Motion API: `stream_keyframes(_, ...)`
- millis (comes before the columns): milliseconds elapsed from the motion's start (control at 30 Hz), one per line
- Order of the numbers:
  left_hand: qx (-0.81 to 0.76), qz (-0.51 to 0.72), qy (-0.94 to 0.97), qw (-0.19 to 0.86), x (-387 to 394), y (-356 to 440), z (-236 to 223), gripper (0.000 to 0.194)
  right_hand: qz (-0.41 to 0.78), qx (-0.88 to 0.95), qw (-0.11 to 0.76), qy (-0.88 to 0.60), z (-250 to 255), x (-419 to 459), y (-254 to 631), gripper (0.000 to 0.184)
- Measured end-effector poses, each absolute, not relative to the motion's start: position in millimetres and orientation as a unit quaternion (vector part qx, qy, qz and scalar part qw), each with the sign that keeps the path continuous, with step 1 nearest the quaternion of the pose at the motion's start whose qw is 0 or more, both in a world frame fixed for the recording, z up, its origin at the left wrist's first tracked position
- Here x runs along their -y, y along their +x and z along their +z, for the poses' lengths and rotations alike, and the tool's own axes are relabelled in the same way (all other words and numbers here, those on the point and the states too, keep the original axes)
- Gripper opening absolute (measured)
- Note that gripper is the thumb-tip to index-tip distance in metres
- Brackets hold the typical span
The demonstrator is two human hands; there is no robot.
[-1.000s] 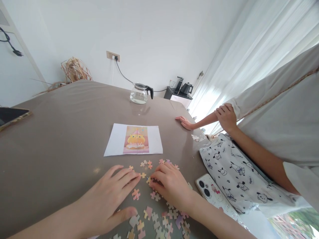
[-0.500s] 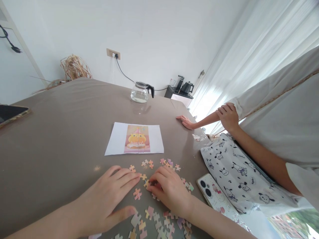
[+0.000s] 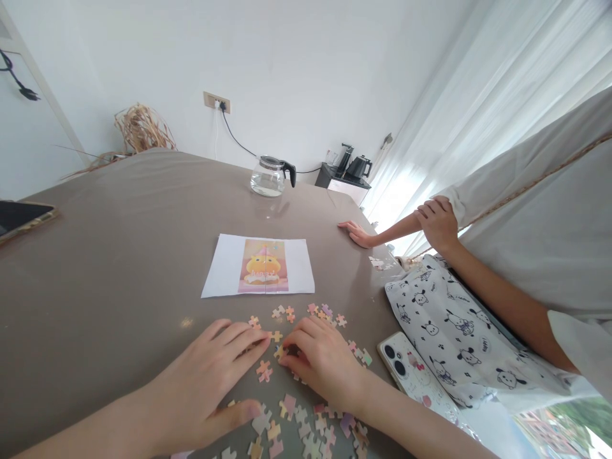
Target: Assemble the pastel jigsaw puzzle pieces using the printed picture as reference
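Observation:
My left hand (image 3: 217, 373) rests on the table with its fingers stretched out and the thumb apart. Its fingertips are beside a small yellow puzzle piece (image 3: 276, 336). My right hand (image 3: 325, 360) is closed in a pinch on another yellowish puzzle piece (image 3: 278, 352), mostly hidden by the thumb and fingers. Just below lies a joined pink-orange bit of puzzle (image 3: 264, 371). Many loose puzzle pieces (image 3: 310, 433) spread under and between my forearms, and more pieces (image 3: 326, 312) lie beyond my right hand. Past both hands lies a white sheet with a printed cake picture (image 3: 264, 264).
A glass pot with water (image 3: 268, 178) stands at the back of the table (image 3: 129, 255). To the right are a phone (image 3: 414, 376), a dog-print bag (image 3: 459, 331) and another person's hand (image 3: 356, 234) on the tabletop. A dark device (image 3: 23, 217) lies at far left.
My right hand has shifted very slightly left, with the yellowish puzzle piece at its fingertips. My left hand stays nearly still, and the other person has not moved.

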State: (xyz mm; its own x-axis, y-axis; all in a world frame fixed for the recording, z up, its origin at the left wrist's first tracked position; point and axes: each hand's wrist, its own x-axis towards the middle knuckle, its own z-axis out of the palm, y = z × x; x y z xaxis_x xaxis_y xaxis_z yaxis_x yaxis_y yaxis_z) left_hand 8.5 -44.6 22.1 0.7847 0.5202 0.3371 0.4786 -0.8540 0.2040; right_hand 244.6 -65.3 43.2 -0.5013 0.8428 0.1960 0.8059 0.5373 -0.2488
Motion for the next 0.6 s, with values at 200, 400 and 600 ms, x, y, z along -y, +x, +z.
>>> stream_keyframes(200, -0.261, 0.200, 0.944, 0.032, 44, 8, 19, 0.069, 0.063, 0.857, 0.170, -0.482, 37, 65, 244, 0.013)
stream_keyframes(400, -0.254, 0.187, 0.948, 0.036, 41, 7, 16, 0.071, 0.039, 0.853, 0.185, -0.487, 34, 64, 240, 0.015)
stream_keyframes(600, -0.251, 0.199, 0.946, 0.043, 41, 8, 19, 0.069, 0.012, 0.850, 0.191, -0.491, 31, 63, 237, 0.018)
